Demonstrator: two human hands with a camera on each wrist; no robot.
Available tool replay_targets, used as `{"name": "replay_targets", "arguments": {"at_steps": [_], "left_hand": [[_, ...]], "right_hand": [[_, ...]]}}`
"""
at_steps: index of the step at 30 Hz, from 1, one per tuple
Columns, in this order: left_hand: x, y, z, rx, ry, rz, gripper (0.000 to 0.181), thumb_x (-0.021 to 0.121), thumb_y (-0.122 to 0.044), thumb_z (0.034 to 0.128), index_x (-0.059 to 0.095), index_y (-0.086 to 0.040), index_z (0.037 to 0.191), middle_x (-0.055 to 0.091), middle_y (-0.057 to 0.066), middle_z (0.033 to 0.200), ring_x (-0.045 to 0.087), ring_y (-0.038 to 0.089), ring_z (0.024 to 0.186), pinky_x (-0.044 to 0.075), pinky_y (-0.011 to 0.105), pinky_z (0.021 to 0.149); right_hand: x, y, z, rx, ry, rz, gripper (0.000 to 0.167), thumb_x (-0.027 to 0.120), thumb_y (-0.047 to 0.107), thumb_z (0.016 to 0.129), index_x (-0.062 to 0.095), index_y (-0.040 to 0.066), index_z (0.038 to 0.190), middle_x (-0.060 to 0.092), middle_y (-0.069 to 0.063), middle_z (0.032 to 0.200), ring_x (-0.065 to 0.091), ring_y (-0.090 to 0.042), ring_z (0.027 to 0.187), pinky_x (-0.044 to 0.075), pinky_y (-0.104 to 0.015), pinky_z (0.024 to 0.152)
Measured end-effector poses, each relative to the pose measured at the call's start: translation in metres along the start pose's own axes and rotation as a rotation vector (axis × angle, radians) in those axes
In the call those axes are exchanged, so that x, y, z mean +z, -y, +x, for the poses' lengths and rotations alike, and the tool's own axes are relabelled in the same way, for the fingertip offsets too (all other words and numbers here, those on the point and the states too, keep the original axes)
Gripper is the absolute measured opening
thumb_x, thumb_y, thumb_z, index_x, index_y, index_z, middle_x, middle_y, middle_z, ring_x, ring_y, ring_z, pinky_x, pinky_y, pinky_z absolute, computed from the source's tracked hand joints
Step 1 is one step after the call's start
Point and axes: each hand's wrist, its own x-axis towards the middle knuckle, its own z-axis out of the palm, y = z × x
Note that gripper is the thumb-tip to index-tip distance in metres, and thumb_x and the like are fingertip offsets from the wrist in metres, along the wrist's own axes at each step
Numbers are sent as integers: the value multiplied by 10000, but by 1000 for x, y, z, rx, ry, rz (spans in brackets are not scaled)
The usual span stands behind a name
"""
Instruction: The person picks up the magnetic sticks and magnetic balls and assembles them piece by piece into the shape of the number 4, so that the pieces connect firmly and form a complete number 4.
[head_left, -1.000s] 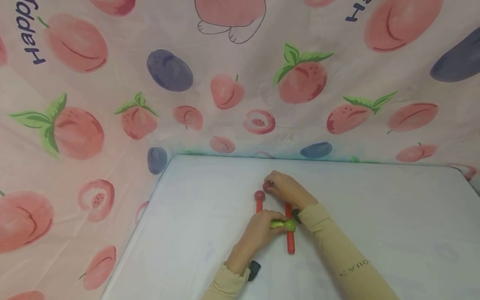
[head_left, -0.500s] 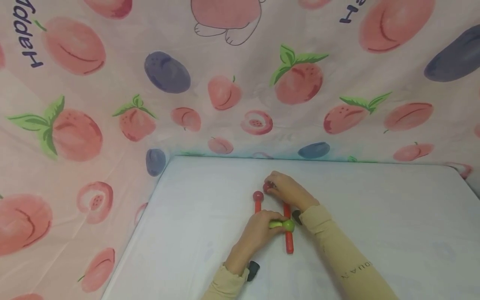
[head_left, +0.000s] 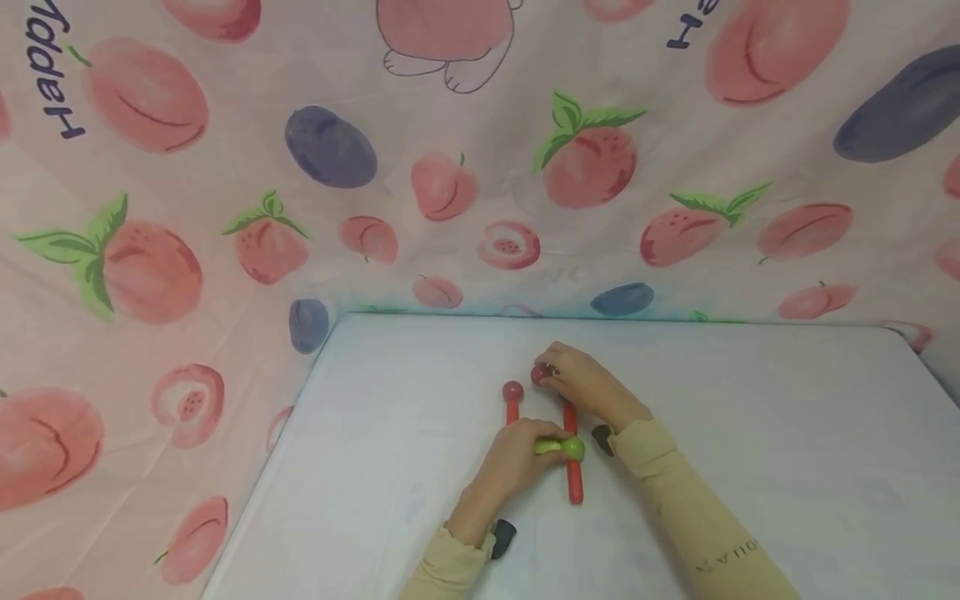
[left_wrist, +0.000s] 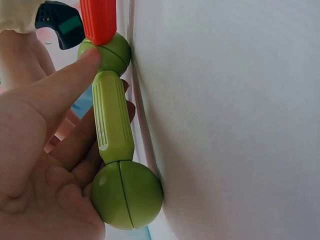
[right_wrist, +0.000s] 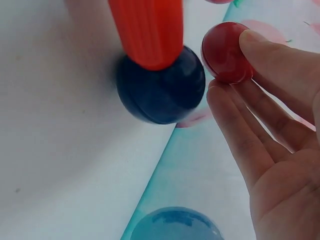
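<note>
My left hand [head_left: 517,457] holds a light green rod [left_wrist: 112,112] with a green ball at each end. Its thumb presses the upper green ball [left_wrist: 112,55], which meets a red rod [left_wrist: 99,20]. My right hand [head_left: 592,385] pinches a dark red ball [right_wrist: 226,52] between thumb and fingertips. Beside that ball, apart from it, a dark blue ball [right_wrist: 162,90] sits on the end of a red rod [right_wrist: 150,30]; the right hand hides it in the head view. Another dark red ball [head_left: 513,391] tops a left red rod [head_left: 512,412], whose lower part the left hand covers.
The pieces lie on a white table [head_left: 375,500]. A fruit-print cloth [head_left: 420,108] hangs behind and to the left of it. A dark wrist device [head_left: 502,539] shows by the left cuff, another [head_left: 603,439] by the right.
My right hand, with the dark red ball, has moved slightly right, away from the left red rod. The left hand keeps its hold; the whole head view has shifted a little.
</note>
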Motion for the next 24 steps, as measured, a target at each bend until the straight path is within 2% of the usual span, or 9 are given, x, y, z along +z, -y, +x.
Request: {"name": "replay_targets", "arguments": {"at_steps": [10,24], "left_hand": [[0,0,-1,14,-8,-7,268,803,-233,832,769,-217,1098,742,-135,1005,614,25,911,517,230,877],[0,-1,0,-12,3,-25,281,802,-254,833,763,-228,1110,738,-150,1010,597,17,894,516,239,877]], "right_hand": [[-7,7,-13,65,9,25,260,738,131,896,685,85,1146,635,-8,1013,634,-186,980,553,-376,932],[-13,11,-32,15,-73,-6,275,772,89,858,682,111,1116,632,0,1024,617,-166,969,555,-384,927]]}}
